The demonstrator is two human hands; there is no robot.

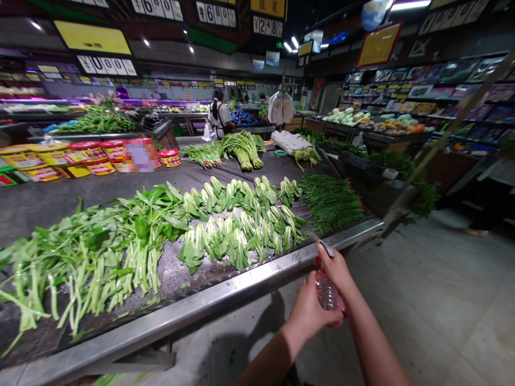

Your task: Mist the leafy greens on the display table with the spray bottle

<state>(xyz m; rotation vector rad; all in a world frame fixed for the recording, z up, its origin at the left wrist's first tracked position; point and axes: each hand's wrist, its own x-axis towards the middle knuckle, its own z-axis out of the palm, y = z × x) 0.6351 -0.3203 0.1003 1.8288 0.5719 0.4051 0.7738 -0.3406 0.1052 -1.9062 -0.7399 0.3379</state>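
Observation:
Over the front edge of the vegetable stand I hold a spray bottle (329, 292), clear, ribbed and pinkish. My left hand (308, 308) is closed around its body from the left. Up at the bottle's head is my right hand (337, 271), closed on it, with a small dark piece by the thumb; the fingers are partly hidden. Just beyond my hands lie rows of bok choy (237, 241) on a mesh mat. To their right is a pile of thin green chives (332, 203). Leafy water spinach (137, 241) spreads across the left.
A metal rail (225, 289) edges the stand in front of me. Farther back sit bundled greens (243, 150), a wrapped bundle (295, 142) and red and yellow tubs (86, 155). A person (220, 112) stands beyond. A slanted pole (458, 118) rises at right.

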